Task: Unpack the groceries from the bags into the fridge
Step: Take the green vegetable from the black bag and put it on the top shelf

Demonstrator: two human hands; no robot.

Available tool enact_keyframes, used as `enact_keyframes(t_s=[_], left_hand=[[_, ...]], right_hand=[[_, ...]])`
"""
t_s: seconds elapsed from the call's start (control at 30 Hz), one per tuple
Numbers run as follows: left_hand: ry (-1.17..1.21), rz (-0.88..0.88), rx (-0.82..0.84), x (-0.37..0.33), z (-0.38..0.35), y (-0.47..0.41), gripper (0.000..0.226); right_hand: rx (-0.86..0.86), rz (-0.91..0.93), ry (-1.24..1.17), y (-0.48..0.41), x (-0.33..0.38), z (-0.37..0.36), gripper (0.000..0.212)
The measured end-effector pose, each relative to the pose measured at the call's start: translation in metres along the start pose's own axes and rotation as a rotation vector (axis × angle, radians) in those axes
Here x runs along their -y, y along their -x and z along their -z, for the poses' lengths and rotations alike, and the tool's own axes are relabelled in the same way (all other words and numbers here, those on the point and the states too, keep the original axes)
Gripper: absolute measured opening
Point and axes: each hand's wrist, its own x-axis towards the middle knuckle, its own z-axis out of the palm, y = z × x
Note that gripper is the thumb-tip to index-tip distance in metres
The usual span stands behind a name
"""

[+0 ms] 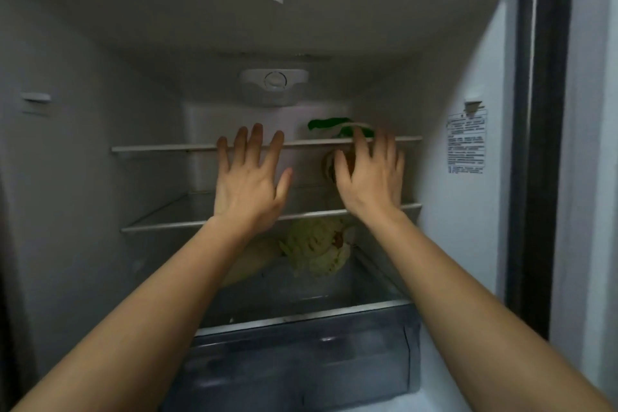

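Cabbage pale green, crinkled, below shelf.

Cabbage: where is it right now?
In the head view, the cabbage sits low in the fridge, centre-right, under the lower glass shelf and behind the clear drawer, below the right hand.
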Motion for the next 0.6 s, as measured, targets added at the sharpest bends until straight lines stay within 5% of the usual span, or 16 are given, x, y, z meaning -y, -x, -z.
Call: enact_keyframes(t_s=[0.23, 0.6], left_hand=[[0.224, 0.054, -0.049, -0.025, -0.012, 0.11, 0.057], [0.092, 0.204, 0.485, 0.004, -0.092, 0.252, 0.07]], right_hand=[[0.17, -0.021, -0.14, 0.111, -0.012, -0.016, 0.061], [0.561, 0.123, 0.048, 0.252, -0.044, -0.072, 0.065]])
